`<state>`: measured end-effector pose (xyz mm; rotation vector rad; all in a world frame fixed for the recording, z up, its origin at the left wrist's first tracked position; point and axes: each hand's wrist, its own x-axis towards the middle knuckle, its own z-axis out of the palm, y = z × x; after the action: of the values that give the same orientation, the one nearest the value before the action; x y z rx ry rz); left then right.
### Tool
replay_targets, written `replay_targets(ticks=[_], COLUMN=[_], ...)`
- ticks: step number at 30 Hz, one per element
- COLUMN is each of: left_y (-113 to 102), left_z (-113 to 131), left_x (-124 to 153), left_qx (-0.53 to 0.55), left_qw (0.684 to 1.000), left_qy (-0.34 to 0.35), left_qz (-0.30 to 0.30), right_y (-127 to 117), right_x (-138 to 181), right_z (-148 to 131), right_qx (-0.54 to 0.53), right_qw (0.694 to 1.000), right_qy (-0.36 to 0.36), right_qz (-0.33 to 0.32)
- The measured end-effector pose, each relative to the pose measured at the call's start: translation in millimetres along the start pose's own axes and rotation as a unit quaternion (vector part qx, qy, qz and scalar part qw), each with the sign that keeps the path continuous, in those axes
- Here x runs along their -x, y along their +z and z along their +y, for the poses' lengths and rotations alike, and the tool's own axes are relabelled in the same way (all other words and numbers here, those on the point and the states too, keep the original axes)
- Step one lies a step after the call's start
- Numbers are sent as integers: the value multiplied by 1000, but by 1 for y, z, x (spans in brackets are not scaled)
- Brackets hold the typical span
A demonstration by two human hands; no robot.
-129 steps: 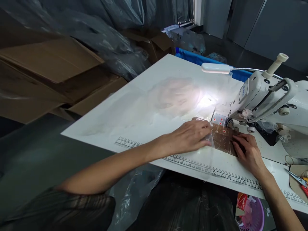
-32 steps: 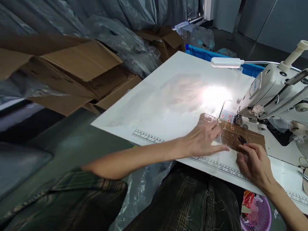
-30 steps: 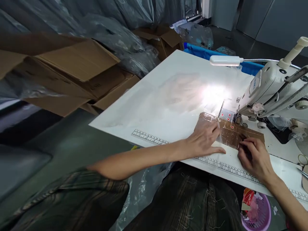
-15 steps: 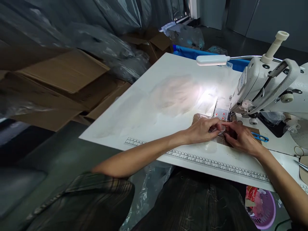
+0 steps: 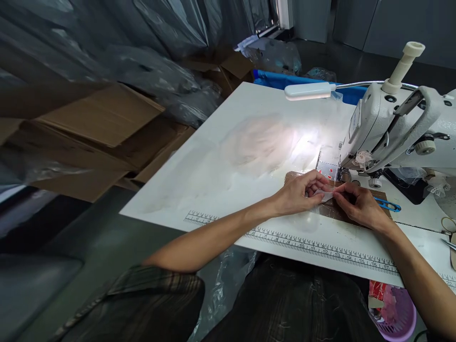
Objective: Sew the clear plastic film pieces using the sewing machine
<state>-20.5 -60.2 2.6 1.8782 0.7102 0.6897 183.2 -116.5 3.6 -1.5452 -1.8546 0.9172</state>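
Note:
My left hand [image 5: 300, 192] and my right hand [image 5: 357, 205] meet on the white sewing table [image 5: 249, 152], just in front of the sewing machine [image 5: 395, 128]. Both pinch a small pale strip [image 5: 325, 195], one at each end. Under them lies a brown taped cardboard guide [image 5: 338, 213] covered with clear plastic film. Blue-handled thread snips [image 5: 387, 205] lie on the guide right of my right hand. The machine's lamp [image 5: 308, 90] lights the spot behind my hands.
A printed ruler [image 5: 320, 244] runs along the table's near edge. Open cardboard boxes [image 5: 96, 128] and grey plastic sheeting [image 5: 142, 52] fill the left. A purple basket [image 5: 399, 316] with scraps stands below the table at right. Scissors [image 5: 448, 244] lie at the far right edge.
My right hand put down the snips and moved left to meet the left hand. Both hands went from lying flat on the film to pinching the small pale strip.

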Motion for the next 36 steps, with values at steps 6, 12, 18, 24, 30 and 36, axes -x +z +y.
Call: replay_targets(ticks=[6, 12, 18, 24, 30, 36], left_y=[4, 4, 4, 4, -2, -8], left_z=[-2, -2, -1, -3, -4, -4], left_x=[-1, -1, -1, 0, 1, -2], left_qx=[-35, -44, -50, -49, -94, -96], left_qw=[999, 999, 998, 998, 987, 978], left_qy=[4, 20, 24, 29, 114, 130], left_qz=[7, 3, 8, 2, -64, -134], right_y=[3, 3, 12, 19, 19, -17], right_x=[2, 1, 4, 6, 19, 32], right_z=[2, 0, -4, 0, -14, 3], right_qx=[-50, -83, 11, 106, -14, 126], right_qw=[999, 996, 991, 964, 985, 973], right_qy=[-8, -28, -110, -105, -137, -45], right_qz=[8, 15, 82, 221, 104, 188])
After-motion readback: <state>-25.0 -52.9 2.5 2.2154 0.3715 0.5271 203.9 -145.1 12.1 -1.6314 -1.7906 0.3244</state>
